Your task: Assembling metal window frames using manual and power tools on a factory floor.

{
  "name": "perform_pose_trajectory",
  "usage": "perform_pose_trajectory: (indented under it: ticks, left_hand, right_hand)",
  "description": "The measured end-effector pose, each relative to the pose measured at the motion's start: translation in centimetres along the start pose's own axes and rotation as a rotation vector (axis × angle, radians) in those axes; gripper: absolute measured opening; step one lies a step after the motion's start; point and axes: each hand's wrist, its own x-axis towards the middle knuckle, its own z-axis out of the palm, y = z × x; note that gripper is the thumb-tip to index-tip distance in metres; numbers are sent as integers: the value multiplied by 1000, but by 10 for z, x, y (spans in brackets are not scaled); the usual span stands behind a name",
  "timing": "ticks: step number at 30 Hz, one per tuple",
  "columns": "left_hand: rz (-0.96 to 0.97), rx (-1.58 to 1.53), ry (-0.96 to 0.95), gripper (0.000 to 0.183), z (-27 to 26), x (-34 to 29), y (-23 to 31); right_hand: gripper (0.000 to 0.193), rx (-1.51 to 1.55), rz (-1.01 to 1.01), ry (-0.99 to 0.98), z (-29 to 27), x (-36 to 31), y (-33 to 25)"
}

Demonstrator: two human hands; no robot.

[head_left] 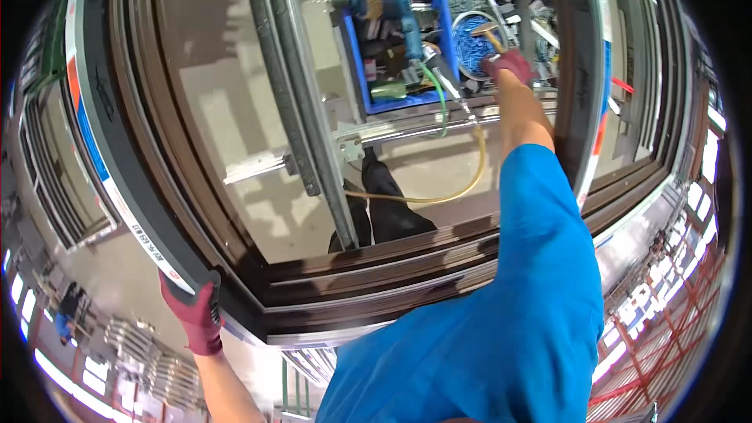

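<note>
My left hand [192, 309], in a maroon glove, is closed round the near left corner of a dark window frame. A long dark strip [117, 121] with white, blue and orange film runs along that side and ends at the glove. My right hand [511, 66], gloved alike, reaches across the frame opening and grips a hammer [487, 31] by its wooden handle. Beneath the hammer lies a round container of blue fasteners [471, 51]. The fingers of the right hand are partly hidden behind its back.
A blue crate [356, 70] with loose parts stands beyond the frame, a power drill [392, 9] lying across it. A yellowish hose [476, 160] loops below. Metal rails [301, 78] cross the opening. Assorted hardware [540, 23] fills the tray at right. Another person [64, 323] is far left.
</note>
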Motion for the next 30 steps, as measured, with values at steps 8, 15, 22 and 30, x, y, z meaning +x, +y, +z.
perform_pose_trajectory:
  ticks: [8, 15, 22, 30]
  left_hand:
    - [149, 103, -155, 66, 28, 21, 22]
    - [250, -236, -283, 54, 20, 25, 7]
    - [366, -684, -685, 63, -50, 73, -80]
    - [617, -519, -662, 86, -221, 41, -43]
  right_hand:
    - [70, 205, -189, -145, 50, 85, 103]
    - [84, 527, 80, -16, -29, -19, -4]
    - [43, 1127, -767, 93, -165, -323, -7]
    - [56, 1012, -899, 27, -298, -749, -123]
